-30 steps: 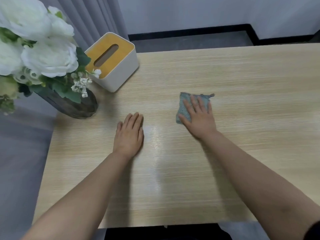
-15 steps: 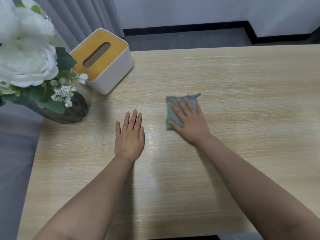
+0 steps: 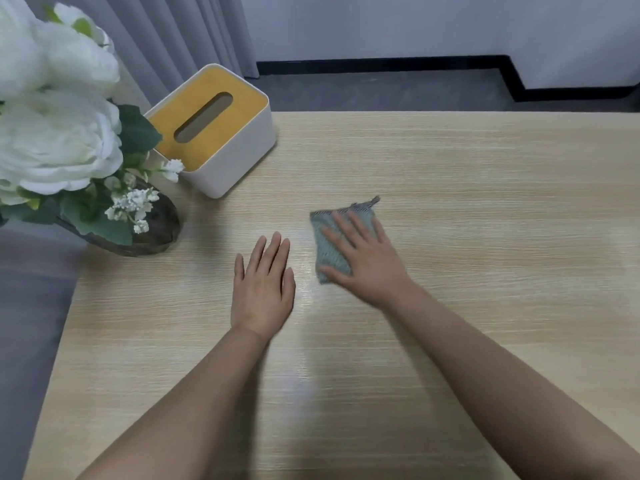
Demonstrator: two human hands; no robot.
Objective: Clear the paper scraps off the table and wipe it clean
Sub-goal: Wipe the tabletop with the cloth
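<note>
Two bare forearms extend from the near edge of the table (image 3: 485,209), a light wood-grain surface. The cloth (image 3: 327,242) serves as the reference landmark.

The left hand (image 3: 263,289) lies palm-down on the table, just left of the cloth and slightly nearer than it. Its fingers are straight and close together; it holds nothing and does not touch the cloth.

The right hand (image 3: 363,261) lies flat on top of the cloth, fingers extended and slightly spread, pressing it against the table. The thumb reaches the cloth's near left corner.

The cloth is a small grey-green woven piece lying flat at mid-table. A short loop projects from its far right corner.

Left of the cloth and slightly beyond it, a dark vase (image 3: 156,226) with white flowers (image 3: 52,147) stands at the table's left edge. Farther back, beyond the cloth and to its left, stands a white tissue box (image 3: 239,157) with a yellow slotted top. No paper scraps are visible on the table.
</note>
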